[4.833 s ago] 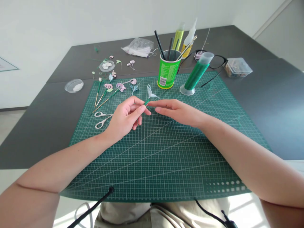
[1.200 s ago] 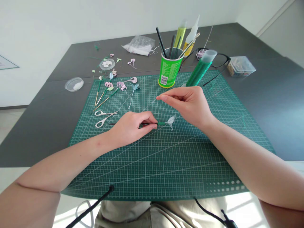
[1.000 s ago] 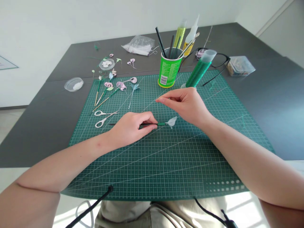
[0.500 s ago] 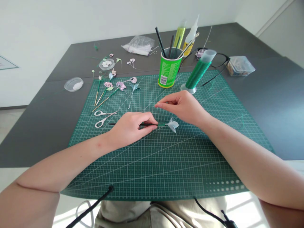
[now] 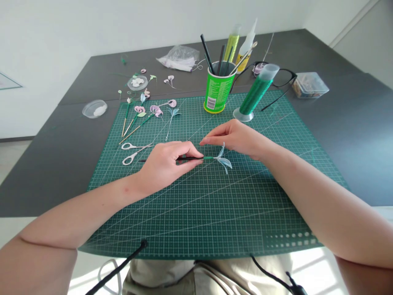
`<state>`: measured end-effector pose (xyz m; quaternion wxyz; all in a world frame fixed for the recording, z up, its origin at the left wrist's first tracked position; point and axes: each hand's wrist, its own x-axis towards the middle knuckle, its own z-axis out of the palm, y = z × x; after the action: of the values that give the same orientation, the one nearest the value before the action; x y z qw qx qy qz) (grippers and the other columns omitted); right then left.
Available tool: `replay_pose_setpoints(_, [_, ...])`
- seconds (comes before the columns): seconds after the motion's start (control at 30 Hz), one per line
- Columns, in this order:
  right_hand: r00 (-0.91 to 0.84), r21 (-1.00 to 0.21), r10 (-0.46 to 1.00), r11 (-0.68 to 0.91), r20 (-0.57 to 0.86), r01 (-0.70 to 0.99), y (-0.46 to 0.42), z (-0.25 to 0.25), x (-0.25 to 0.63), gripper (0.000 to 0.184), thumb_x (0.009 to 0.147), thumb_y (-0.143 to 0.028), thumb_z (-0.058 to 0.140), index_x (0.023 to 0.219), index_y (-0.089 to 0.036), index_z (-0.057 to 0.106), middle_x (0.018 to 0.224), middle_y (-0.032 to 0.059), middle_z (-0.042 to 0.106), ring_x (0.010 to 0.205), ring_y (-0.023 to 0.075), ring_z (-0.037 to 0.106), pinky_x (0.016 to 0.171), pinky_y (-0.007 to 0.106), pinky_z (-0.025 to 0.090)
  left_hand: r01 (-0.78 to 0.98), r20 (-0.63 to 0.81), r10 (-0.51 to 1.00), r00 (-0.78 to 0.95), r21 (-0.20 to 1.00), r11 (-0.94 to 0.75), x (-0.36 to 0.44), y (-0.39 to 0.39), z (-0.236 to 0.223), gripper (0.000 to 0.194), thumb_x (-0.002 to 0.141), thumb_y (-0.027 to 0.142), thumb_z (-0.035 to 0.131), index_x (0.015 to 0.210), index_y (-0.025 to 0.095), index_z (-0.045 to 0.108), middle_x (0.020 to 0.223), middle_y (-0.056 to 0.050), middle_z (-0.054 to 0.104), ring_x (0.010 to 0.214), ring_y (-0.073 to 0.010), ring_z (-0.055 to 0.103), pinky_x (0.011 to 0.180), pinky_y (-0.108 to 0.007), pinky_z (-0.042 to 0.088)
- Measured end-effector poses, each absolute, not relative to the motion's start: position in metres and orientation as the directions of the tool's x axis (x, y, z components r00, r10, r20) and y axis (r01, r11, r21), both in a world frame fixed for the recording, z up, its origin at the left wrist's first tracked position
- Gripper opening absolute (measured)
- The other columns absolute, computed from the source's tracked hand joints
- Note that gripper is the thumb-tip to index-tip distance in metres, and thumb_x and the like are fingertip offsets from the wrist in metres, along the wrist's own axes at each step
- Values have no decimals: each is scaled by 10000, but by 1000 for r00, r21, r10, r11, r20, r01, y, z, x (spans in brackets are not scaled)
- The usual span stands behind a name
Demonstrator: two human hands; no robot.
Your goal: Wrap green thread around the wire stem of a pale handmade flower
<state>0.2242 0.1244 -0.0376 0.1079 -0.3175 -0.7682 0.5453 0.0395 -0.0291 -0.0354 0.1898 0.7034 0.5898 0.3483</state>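
Observation:
My left hand (image 5: 166, 164) is closed around a thin dark stick (image 5: 190, 158) that lies level above the cutting mat (image 5: 196, 217). Green thread (image 5: 208, 157) is wrapped round the stick's right end, just past my fingertips. From that end spreads a pale blue flower (image 5: 225, 161) with several narrow petals. My right hand (image 5: 235, 137) is held just above and behind the wrapped part, thumb and forefinger pinched together. What it pinches, if anything, is too fine to see. Behind it leans a spool of green thread (image 5: 256, 96) on a clear flared tube.
White-handled scissors (image 5: 129, 158) lie left of my left hand. Several finished flowers on sticks (image 5: 132, 123) and a loose blue flower (image 5: 173, 111) lie behind them. A green cup (image 5: 218, 92) of tools, eyeglasses (image 5: 281, 79), a clear box (image 5: 310, 85) and a glue bottle (image 5: 245, 51) stand farther back.
The stick has gone from tilted upward to level, and its flower has turned about the stick's axis in the latest frames. My right hand has come down from higher up toward the wrapped end.

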Motion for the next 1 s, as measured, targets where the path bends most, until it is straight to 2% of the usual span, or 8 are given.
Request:
replay_pose_setpoints(0.1, [-790,-908,573,178,-218,380,126,-37,225,209,798,-427,862,787,-219,876,746,25,743,672,138,532,668,329,411,663,272,962,4,719,-207,40,-29,-36,75,927,265,794,875,216,771,803,20,795,694,-122,713,652,-231,554])
replay_pose_setpoints(0.23, [-827,-885,510,237,-237,400,126,-40,225,193,838,-416,827,810,-233,882,619,-9,639,586,113,435,582,308,319,557,171,977,-128,827,-72,38,-28,-35,148,955,352,769,993,210,783,915,-19,840,744,-153,755,686,-262,600])
replay_pose_setpoints(0.3, [-847,-869,474,286,-239,405,127,-41,226,211,881,-419,789,891,-239,899,659,2,691,595,120,481,580,309,331,525,116,979,-169,851,-10,36,-25,-34,228,968,387,748,1102,205,778,944,-40,851,774,-174,773,719,-285,617])
replay_pose_setpoints(0.4, [-915,-865,332,360,-232,350,127,-38,228,244,913,-431,765,959,-236,905,821,34,809,670,142,611,616,310,423,547,86,982,-170,837,21,29,-19,-37,317,981,396,722,1236,214,768,945,-47,857,822,-197,790,781,-315,628])
replay_pose_setpoints(0.57, [-972,-907,55,352,-227,231,127,-29,235,230,932,-401,764,980,-225,905,967,54,856,804,164,736,702,289,540,563,66,987,-145,826,27,22,-11,-44,238,947,402,762,1069,204,815,957,-54,855,866,-214,807,837,-340,642])
replay_pose_setpoints(0.67, [-981,-939,-30,297,-191,174,126,-22,239,183,939,-326,764,1004,-225,901,951,49,856,810,145,745,675,249,541,581,25,994,-108,812,43,22,-11,-46,173,930,359,782,1016,215,823,943,-35,854,863,-206,805,819,-327,642])
replay_pose_setpoints(0.87, [-995,-979,-44,187,-88,78,126,-12,243,127,914,-238,792,975,-241,903,730,20,805,613,108,672,551,229,489,639,-14,1000,-7,769,15,23,-13,-45,76,940,289,770,950,234,822,877,12,842,786,-166,778,811,-301,620])
replay_pose_setpoints(1.0, [-990,-993,132,112,51,-36,123,-14,240,83,889,-267,835,937,-266,903,817,36,833,766,148,757,710,265,600,632,-52,998,35,775,18,28,-15,-40,83,952,274,757,927,229,823,861,33,840,743,-150,764,766,-278,594])
